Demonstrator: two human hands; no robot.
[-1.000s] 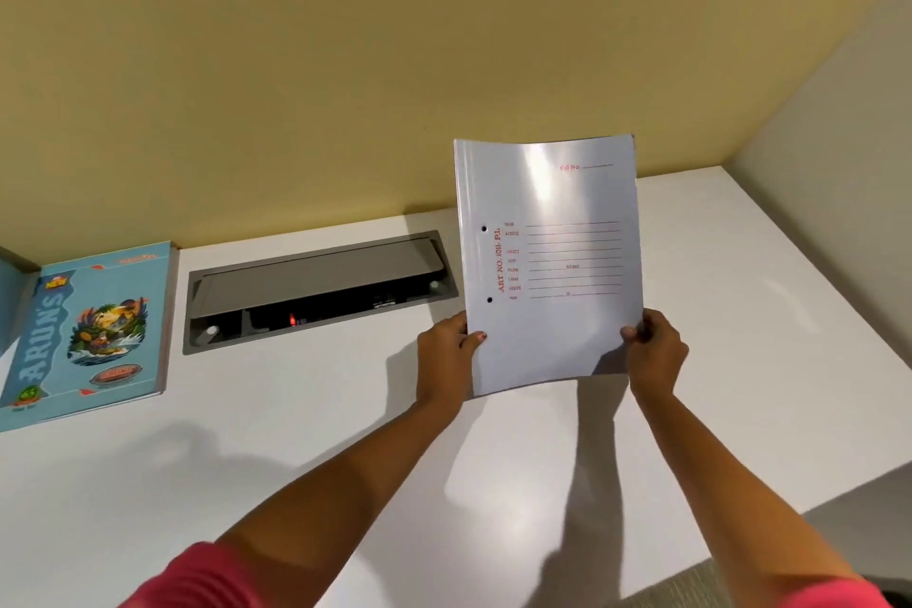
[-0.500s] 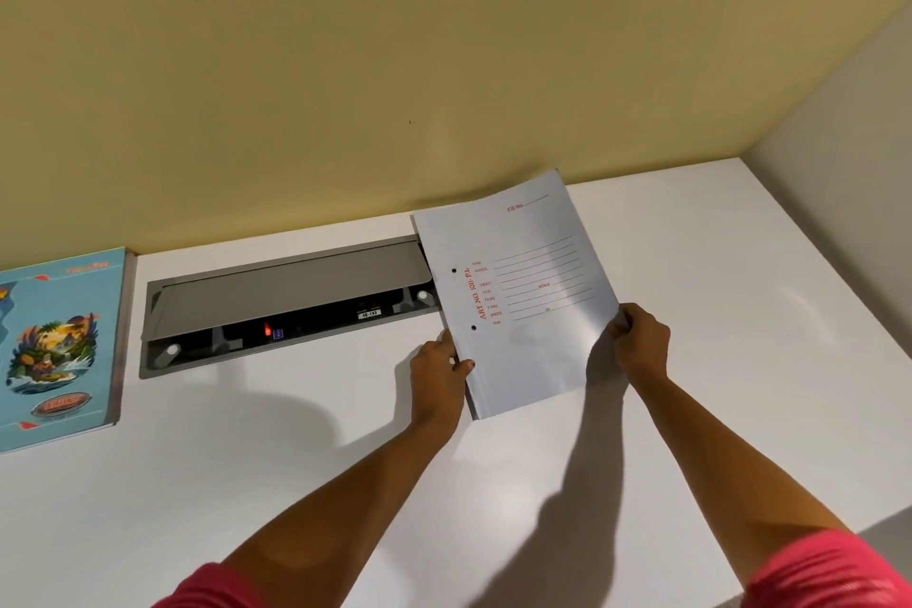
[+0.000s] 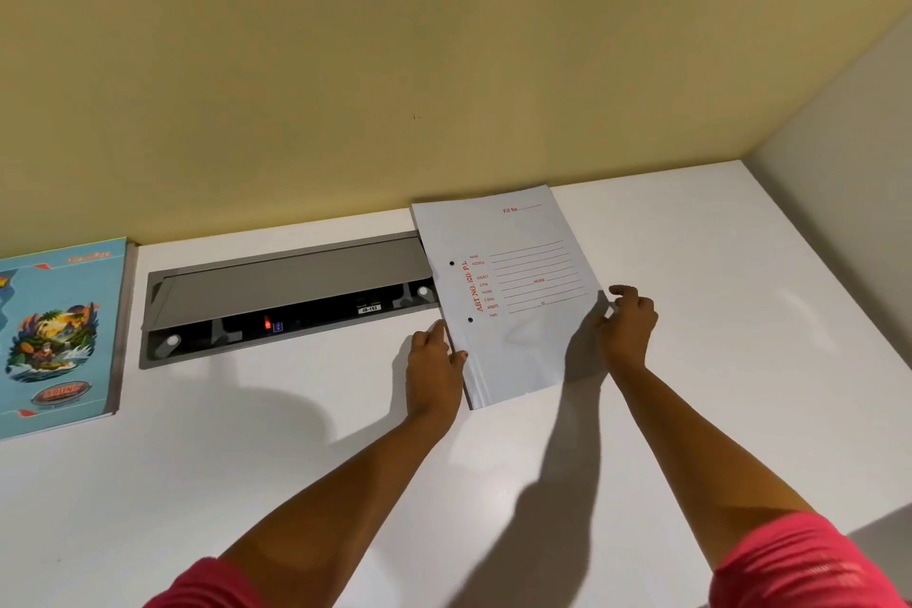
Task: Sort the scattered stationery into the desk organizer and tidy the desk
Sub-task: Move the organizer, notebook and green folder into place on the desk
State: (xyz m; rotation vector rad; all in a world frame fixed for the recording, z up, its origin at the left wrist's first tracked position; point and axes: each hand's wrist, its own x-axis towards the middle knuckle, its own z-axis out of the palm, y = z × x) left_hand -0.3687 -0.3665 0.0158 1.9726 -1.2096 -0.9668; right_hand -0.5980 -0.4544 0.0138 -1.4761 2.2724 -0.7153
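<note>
So we're looking down at the white file folder [image 3: 508, 291], which is lying on the white surface [image 3: 715, 360] near the far wall. Its long axis is running away from us and leaning a bit left. The "Fill No" end is pointing at the wall, and the spine with the two punch holes is facing left. Its far left corner is overlapping the right end of the grey cable hatch [image 3: 286, 291].

Our left hand [image 3: 434, 360] is pinching the spine edge, thumb on the cover. Our right hand [image 3: 627, 326] is sitting at the right edge with its fingers loosely bent and apart. It's probably just touching the edge, but we can't tell if it's actually gripping. The near end might be lifting slightly off the surface.

Way off left, a blue illustrated notebook [image 3: 59, 336] is lying flat.
</note>
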